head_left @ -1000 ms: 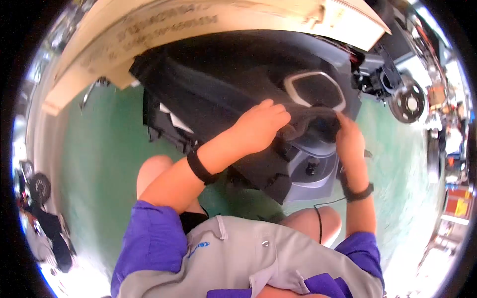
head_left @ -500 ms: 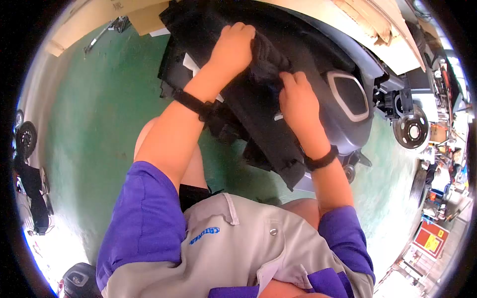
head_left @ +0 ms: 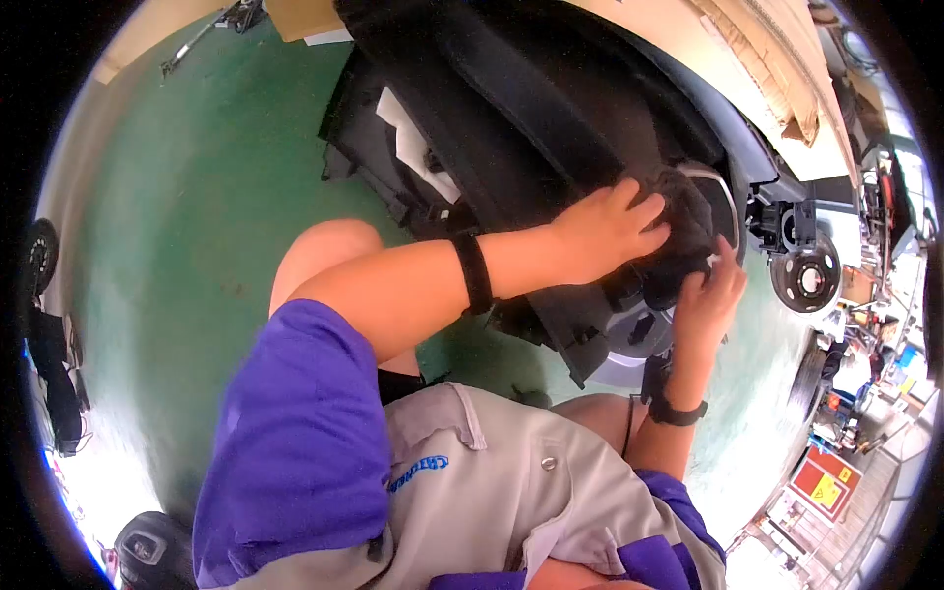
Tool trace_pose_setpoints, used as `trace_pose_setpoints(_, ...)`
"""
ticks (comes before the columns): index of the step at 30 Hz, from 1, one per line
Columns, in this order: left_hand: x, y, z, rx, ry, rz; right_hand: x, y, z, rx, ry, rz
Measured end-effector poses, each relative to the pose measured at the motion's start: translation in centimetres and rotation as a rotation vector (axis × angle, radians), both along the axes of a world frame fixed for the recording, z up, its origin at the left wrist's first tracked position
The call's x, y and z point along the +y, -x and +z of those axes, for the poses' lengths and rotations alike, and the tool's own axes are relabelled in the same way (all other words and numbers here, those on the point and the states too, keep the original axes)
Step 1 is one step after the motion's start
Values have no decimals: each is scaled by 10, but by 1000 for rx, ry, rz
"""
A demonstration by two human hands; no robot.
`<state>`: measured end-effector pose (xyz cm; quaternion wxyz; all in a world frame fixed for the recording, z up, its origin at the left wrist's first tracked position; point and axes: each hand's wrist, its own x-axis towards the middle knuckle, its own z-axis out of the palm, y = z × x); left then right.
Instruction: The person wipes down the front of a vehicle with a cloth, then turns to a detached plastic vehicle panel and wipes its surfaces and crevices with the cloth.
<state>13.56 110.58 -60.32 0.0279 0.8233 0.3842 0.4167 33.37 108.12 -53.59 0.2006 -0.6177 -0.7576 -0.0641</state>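
A crumpled dark cloth-like piece (head_left: 678, 211) lies bunched over the right part of a large black trim panel (head_left: 521, 108). Its exact kind I cannot make out. My left hand (head_left: 605, 234) reaches across with fingers spread, its fingertips at the left edge of the dark piece. My right hand (head_left: 710, 300) is at the lower right of the piece, its fingers apart and pointing up. A pale ring (head_left: 723, 182) on the panel is partly covered by the piece.
Other dark panels and a white sheet (head_left: 418, 147) lie under the left side. Cardboard (head_left: 777, 79) borders the far side. A wheel (head_left: 806, 280) stands at right on the green floor (head_left: 197, 236). A black object (head_left: 152, 551) sits at lower left.
Both hands have moved right and nearer to me, and the dark piece has shifted right, onto the pale ring. My left hand has gone from closed on the piece to spread fingers.
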Motion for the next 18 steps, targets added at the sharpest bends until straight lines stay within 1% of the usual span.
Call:
trace_pose_setpoints(2, 6, 4, 2, 4, 24, 35, 0, 4, -6, -142, -56, 180)
trace_pose_setpoints(3, 11, 10, 7, 0, 35, 37, -2, 12, -6, -93, 61, 176)
trace_pose_setpoints(6, 19, 17, 10, 1, 62, 44, 5, 34, -1, -110, 143, 129)
trace_pose_setpoints(9, 27, 31, 23, 95, 182, 102, 26, 48, 1, -162, 223, 83)
trace_pose_setpoints(10, 31, 41, 26, 91, 214, 130, 33, 55, -5, -180, 172, 128)
trace_pose_setpoints(12, 43, 61, 30, 99, 252, 284, 48, 73, -12, -215, 98, 181)
trace_pose_setpoints(14, 63, 89, 22, 107, 220, 456, 63, 102, -14, -268, 115, 192)
trace_pose_setpoints(16, 72, 110, 17, 112, 153, 574, 77, 132, -21, -247, 118, 239)
trace_pose_setpoints(18, 76, 112, 8, 86, 151, 644, 89, 159, -35, -212, 106, 157)
